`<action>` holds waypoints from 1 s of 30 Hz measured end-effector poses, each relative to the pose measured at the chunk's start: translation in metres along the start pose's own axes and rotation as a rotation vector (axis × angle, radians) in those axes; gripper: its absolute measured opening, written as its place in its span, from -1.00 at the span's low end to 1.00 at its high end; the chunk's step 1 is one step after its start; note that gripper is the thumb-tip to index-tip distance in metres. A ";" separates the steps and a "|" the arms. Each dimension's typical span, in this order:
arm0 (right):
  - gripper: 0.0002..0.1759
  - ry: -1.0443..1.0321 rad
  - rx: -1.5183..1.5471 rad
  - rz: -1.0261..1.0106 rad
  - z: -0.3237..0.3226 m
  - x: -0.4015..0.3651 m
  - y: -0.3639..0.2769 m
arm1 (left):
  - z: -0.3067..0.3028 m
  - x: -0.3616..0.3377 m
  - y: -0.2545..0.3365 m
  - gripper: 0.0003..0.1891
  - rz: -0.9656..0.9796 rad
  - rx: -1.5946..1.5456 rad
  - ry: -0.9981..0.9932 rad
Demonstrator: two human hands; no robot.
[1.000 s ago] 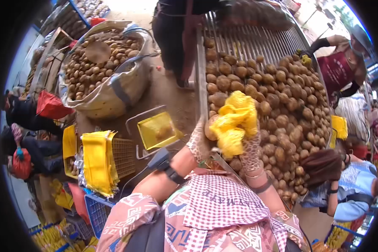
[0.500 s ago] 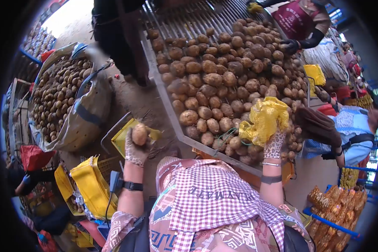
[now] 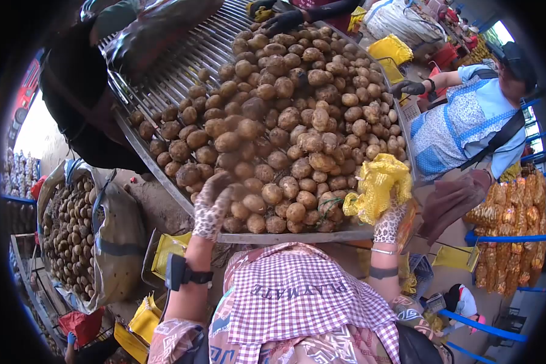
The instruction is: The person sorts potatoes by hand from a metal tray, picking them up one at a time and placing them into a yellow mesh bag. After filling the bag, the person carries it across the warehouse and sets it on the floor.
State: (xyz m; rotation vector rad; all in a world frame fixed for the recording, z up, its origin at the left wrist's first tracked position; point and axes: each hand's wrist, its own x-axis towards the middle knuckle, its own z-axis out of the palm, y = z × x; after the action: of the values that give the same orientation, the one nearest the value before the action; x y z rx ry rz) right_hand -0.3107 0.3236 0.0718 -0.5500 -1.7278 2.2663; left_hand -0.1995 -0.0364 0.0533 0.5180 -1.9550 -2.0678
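At the near left edge of the sorting table, my left hand [image 3: 215,209], in a spotted glove, has its fingers apart over the potatoes [image 3: 272,193] and holds nothing. A bunched yellow mesh bag [image 3: 379,187] is gripped in my right hand [image 3: 390,223], above the table's near right corner. Its fingers are partly hidden behind the mesh. The brown potatoes lie heaped on the slatted metal table, whose metal rim [image 3: 346,236] runs just in front of my body. A thin green string [image 3: 329,205] lies on the potatoes beside the bag.
A big white sack of potatoes [image 3: 124,255] stands at left, near a yellow container [image 3: 168,252]. Across the table are a co-worker's dark-gloved hands [image 3: 282,22]. A person in a blue apron [image 3: 455,130] stands at right, near filled net bags [image 3: 512,224]. Another person in dark clothes [image 3: 82,91] is at far left.
My left hand has moved from beside the table to its edge, and the potato it held is gone from it. The view has turned. My right hand still holds the yellow mesh bag.
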 end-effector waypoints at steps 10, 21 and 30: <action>-0.41 0.062 0.013 -0.013 -0.037 0.016 0.028 | 0.159 0.160 -0.036 -0.27 0.390 0.865 -0.596; -0.43 -0.104 -0.517 -0.221 0.050 0.035 -0.010 | 0.127 0.108 -0.018 -0.50 -0.574 -0.920 -0.377; -0.34 -0.749 -0.140 0.320 0.155 0.023 0.053 | 0.088 0.071 -0.029 -0.45 -0.734 -1.191 -0.572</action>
State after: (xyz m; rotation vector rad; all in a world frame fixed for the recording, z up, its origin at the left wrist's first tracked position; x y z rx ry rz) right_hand -0.3963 0.1827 0.0528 0.0370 -2.2705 2.8248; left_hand -0.2989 0.0165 0.0213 0.3737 -0.2865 -3.5627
